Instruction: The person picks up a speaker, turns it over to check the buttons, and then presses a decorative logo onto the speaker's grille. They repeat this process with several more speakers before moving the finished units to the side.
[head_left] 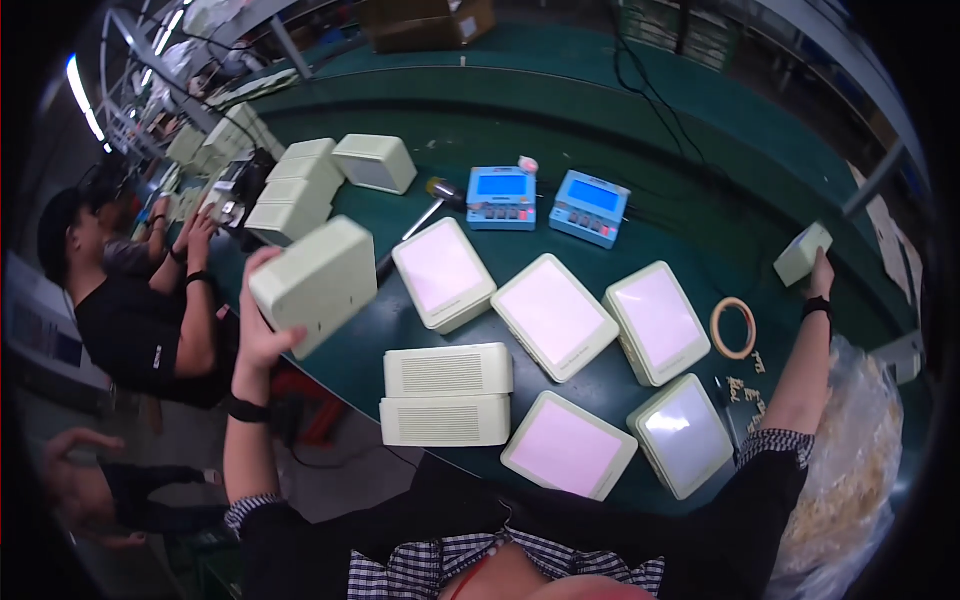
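Observation:
A cream box-shaped device (318, 283) is gripped in my left hand (262, 330), raised over the table's left edge with a plain side toward me. Far out to the right, my right hand (822, 268) is closed around another cream box-shaped device (803, 252), seen small and partly covered by the fingers. Between my arms lie several like devices with pale pink or whitish front panels, one of them a panel-up device (555, 315) near the middle. Left of these, two cream devices with slotted grilles (447, 395) lie against each other on their sides.
Two blue meters with lit screens (502, 198) stand at the back of the green table (440, 262). A roll of tape (734, 328) lies at right, above a clear plastic bag (850, 460). More cream devices (295, 190) stand back left, near a black-handled tool (440, 200) and a seated co-worker (140, 310).

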